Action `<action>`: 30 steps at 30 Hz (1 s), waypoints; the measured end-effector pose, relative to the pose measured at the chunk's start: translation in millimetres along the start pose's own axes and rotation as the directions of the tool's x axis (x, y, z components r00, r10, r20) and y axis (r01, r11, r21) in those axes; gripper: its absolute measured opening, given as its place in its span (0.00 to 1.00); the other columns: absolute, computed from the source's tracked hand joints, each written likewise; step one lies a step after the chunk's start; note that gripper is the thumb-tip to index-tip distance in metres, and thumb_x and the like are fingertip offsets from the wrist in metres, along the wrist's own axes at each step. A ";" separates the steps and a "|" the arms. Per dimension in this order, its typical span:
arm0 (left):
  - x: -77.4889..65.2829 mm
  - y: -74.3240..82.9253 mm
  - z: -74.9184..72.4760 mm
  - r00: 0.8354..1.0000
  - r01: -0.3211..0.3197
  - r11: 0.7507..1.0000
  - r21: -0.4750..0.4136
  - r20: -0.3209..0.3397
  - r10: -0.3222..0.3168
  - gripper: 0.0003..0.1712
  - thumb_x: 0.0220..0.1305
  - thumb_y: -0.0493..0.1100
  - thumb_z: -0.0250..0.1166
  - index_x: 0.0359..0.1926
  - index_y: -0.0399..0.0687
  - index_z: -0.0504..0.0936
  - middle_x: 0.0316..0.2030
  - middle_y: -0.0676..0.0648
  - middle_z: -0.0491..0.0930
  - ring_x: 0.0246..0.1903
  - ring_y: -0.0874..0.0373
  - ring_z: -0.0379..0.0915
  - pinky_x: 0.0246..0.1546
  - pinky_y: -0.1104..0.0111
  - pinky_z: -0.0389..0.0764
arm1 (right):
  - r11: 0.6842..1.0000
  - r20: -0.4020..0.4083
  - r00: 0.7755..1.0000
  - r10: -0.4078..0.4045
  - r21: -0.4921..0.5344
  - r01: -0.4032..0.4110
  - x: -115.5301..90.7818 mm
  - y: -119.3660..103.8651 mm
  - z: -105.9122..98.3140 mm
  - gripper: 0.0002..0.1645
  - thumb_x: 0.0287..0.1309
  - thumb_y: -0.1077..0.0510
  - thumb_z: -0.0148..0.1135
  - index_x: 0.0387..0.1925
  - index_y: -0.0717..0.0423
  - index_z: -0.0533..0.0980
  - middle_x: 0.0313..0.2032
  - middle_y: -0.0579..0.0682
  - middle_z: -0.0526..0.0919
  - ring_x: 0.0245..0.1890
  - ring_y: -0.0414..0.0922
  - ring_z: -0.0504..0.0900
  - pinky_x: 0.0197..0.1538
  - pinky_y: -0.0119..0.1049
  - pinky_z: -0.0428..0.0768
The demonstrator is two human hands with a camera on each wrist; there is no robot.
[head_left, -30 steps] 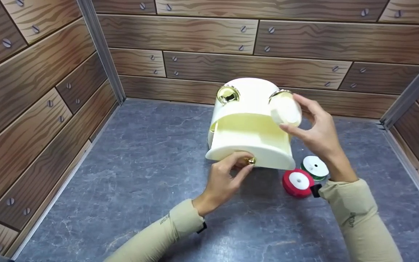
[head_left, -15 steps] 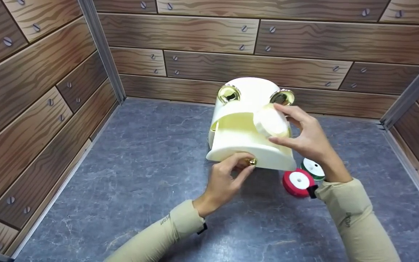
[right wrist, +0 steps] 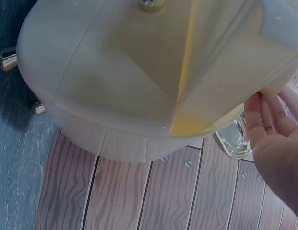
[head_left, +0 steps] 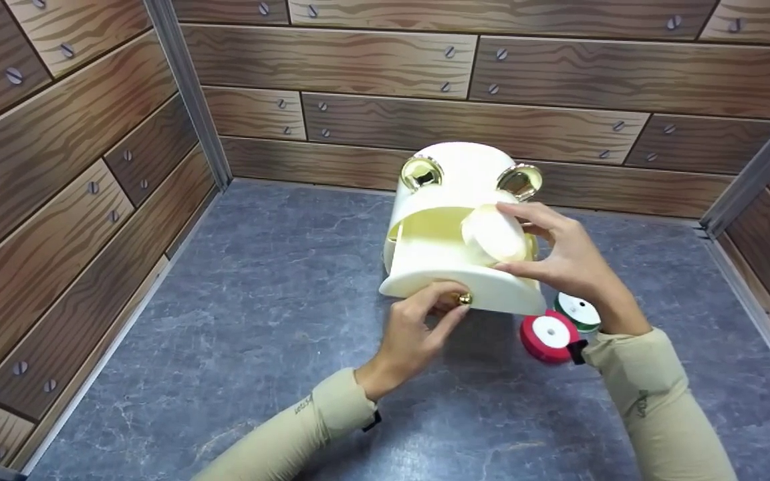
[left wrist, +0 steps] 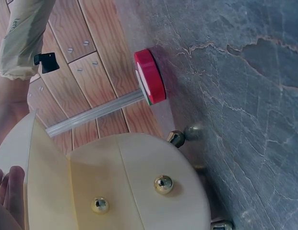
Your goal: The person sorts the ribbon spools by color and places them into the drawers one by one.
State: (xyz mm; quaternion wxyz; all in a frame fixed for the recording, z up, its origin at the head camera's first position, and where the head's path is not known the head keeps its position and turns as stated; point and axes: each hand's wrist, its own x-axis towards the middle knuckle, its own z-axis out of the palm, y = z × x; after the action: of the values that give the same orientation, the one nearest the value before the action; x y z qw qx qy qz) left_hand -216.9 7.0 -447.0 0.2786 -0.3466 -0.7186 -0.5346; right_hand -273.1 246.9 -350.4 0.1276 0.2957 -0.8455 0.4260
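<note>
A cream rounded drawer box (head_left: 465, 167) with gold ear-like rings on top stands toward the back in the head view. Its upper drawer (head_left: 425, 247) is pulled out. My left hand (head_left: 418, 327) pinches the gold knob (head_left: 465, 298) on that drawer's front. In my right hand (head_left: 569, 257) I hold a white round object (head_left: 494, 234) between thumb and fingers, over the right side of the drawer; its exact kind cannot be made out. More gold knobs (left wrist: 163, 184) show on the drawer fronts in the left wrist view.
A red ribbon spool (head_left: 549, 337) and a green ribbon spool (head_left: 577, 310) lie on the dark marbled tabletop (head_left: 278, 287), right of the box and near my right forearm. Wood-patterned walls (head_left: 358, 113) enclose the back and sides. Small gold feet (right wrist: 38, 108) support the box.
My right hand has carried the white round object left and down from beside the right gold ring to over the drawer. The left hand stays on the knob.
</note>
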 end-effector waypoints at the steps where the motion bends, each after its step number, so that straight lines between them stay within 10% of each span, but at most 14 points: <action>1: 0.0 0.3 0.0 1.000 0.001 1.000 -0.002 0.001 -0.001 0.11 0.69 0.36 0.69 0.50 0.40 0.84 0.38 0.46 0.88 0.36 0.59 0.86 0.39 0.78 0.86 | 1.000 0.001 1.000 -0.005 0.009 0.005 -0.5 1.1 -0.6 0.50 0.42 0.65 0.85 0.69 0.49 0.76 0.63 0.49 0.81 0.60 0.34 0.77 0.60 0.22 0.78; 15: -1.2 -0.8 0.7 1.000 -0.021 1.000 0.006 -0.001 0.021 0.10 0.71 0.38 0.68 0.50 0.40 0.84 0.39 0.46 0.88 0.37 0.60 0.87 0.40 0.79 0.86 | 0.995 0.112 0.994 0.012 0.096 -0.023 -4.5 14.7 -9.5 0.45 0.44 0.69 0.82 0.67 0.51 0.78 0.64 0.53 0.80 0.60 0.36 0.78 0.58 0.23 0.80; 30: -1.1 -0.7 0.4 0.999 -0.041 0.999 0.024 -0.006 0.041 0.10 0.71 0.38 0.68 0.50 0.39 0.84 0.39 0.46 0.88 0.36 0.60 0.86 0.41 0.79 0.85 | 0.998 0.206 0.978 0.047 -0.045 -0.038 -3.4 9.7 -16.6 0.33 0.51 0.62 0.81 0.61 0.54 0.82 0.56 0.53 0.86 0.49 0.37 0.84 0.52 0.24 0.83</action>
State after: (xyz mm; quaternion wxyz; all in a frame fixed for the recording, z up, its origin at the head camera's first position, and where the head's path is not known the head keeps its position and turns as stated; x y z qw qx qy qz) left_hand -216.9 7.0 -448.3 0.2960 -0.3561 -0.7167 -0.5214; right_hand -276.8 265.9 -348.2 0.0360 0.3176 -0.8688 0.3783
